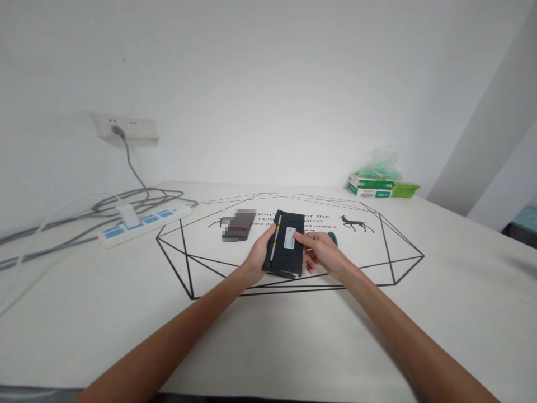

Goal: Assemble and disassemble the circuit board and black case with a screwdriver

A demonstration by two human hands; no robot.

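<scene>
A flat black rectangular case (pixel 283 254) is held up over the middle of the table, tilted toward me. It bears a white label (pixel 289 238), and a pale strip with yellow marks runs along its left side. My left hand (pixel 258 258) is closed round its left edge, thumb on top. At the right edge my right hand (pixel 322 253) grips it, with the thumb on the label and the other fingers curled at the side and partly hidden. Just behind the right hand a dark green object (pixel 333 238) shows in part; its kind is not clear.
A dark phone-like slab (pixel 247 225), partly pixelated, lies left of the case. Further left are a white power strip (pixel 146 223) and coiled grey cables (pixel 126 200). Green-and-white boxes (pixel 370 186) with a plastic bag (pixel 381 162) stand at the back right against the wall.
</scene>
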